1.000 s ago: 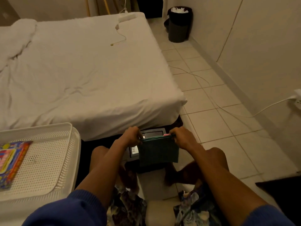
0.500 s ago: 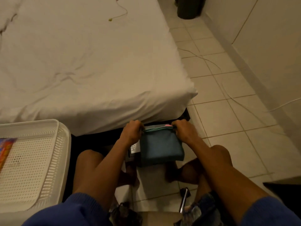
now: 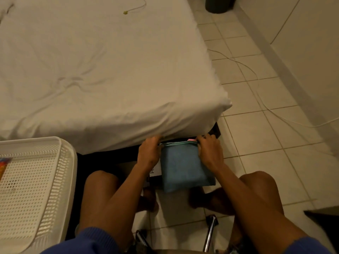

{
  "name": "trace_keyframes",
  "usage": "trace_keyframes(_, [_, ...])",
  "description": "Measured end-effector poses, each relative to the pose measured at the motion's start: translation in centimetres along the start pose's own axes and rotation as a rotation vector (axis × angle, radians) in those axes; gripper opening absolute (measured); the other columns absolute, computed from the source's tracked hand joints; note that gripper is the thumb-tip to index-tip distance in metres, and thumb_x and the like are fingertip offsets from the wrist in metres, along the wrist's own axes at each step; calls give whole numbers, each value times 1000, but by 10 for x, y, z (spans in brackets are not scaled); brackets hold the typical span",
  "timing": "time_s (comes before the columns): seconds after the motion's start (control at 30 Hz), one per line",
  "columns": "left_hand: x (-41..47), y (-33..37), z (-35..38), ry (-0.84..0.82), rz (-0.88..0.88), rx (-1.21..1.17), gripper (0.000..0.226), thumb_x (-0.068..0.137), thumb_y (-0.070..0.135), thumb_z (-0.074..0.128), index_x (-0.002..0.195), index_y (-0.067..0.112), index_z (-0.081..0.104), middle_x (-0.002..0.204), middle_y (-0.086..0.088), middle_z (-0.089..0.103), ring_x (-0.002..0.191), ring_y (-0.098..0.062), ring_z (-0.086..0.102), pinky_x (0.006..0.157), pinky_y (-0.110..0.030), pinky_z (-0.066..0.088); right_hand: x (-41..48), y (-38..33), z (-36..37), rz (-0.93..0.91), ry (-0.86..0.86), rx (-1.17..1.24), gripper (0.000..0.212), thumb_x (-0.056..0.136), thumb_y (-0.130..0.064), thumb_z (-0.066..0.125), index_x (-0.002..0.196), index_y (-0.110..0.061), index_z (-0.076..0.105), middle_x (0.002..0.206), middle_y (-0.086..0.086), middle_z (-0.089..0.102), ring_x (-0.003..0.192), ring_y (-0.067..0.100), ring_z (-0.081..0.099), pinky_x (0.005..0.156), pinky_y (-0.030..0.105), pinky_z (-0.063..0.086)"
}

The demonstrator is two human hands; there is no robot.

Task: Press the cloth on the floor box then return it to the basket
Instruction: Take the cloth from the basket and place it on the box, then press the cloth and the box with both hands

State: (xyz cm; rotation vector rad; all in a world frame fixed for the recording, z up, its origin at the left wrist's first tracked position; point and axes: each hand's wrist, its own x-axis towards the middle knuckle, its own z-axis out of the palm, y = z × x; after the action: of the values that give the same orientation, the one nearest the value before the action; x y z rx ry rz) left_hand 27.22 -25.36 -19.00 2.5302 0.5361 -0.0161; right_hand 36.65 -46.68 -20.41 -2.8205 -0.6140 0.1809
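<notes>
left hand (image 3: pixel 149 155): closed on cloth's far left corner | right hand (image 3: pixel 210 152): closed on far right corner | cloth (image 3: pixel 183 170): folded, blue, draped over floor box (image 3: pixel 153 176) at bed (image 3: pixel 102 70) edge | basket (image 3: pixel 36 184): white, at left, well apart

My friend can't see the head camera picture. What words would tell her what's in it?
Two hands, left hand and right hand, grip the far corners of a folded blue cloth on a dark box on the tiled floor, beside a white bed. A white basket sits at the left.
</notes>
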Motion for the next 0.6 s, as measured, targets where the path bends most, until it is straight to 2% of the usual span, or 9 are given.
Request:
trace_keyframes(0.1, [-23,-3,10,141,-30,-129,38,89,13,61,126,18,55,123,-6,60,110,-28,61,85,-40,53,-24,-15,13,-21,27,143,47,97,-29,53,142,-15,48,144,13,46,133,31,43,108,43,40])
trace_keyframes(0.17, [-36,-13,20,160,-17,-54,43,94,19,54,137,14,49,136,-10,53,121,-30,55,98,-42,50,-39,-29,27,-90,8,187,56,100,-38,46,150,-16,37,154,15,37,143,31,34,116,47,30])
trace_keyframes(0.27, [-50,-31,35,114,-19,38,59,100,39,27,151,10,33,157,-12,36,146,-27,32,120,-38,24,-54,-47,51,-113,-24,197,65,99,-54,32,157,-24,23,163,12,21,151,29,19,122,50,18])
trace_keyframes(0.33, [-56,-42,46,98,-22,83,65,99,43,13,155,11,21,163,-7,21,152,-20,13,122,-29,4,-58,-56,62,-119,-54,194,70,97,-61,28,158,-30,12,167,8,3,154,29,1,124,48,4])
trace_keyframes(0.4, [-61,-48,56,96,9,128,64,100,42,9,156,12,13,164,-4,8,152,-17,1,120,-24,-9,-58,-64,68,-134,-67,175,74,95,-66,27,158,-35,3,167,6,-11,152,32,-15,123,46,-8])
trace_keyframes(0.5, [-61,-50,70,84,20,103,61,101,40,9,157,15,6,164,0,-3,152,-16,-7,120,-21,-14,-55,-69,71,-134,-67,122,77,92,-73,25,157,-39,-1,165,7,-18,150,39,-20,121,49,-11])
trace_keyframes(0.6, [-60,-51,78,120,-8,52,59,101,35,16,157,14,12,164,0,0,152,-14,-5,121,-21,-12,-53,-70,71,-108,-73,84,81,88,-79,21,157,-41,2,165,8,-17,150,41,-18,122,51,-8])
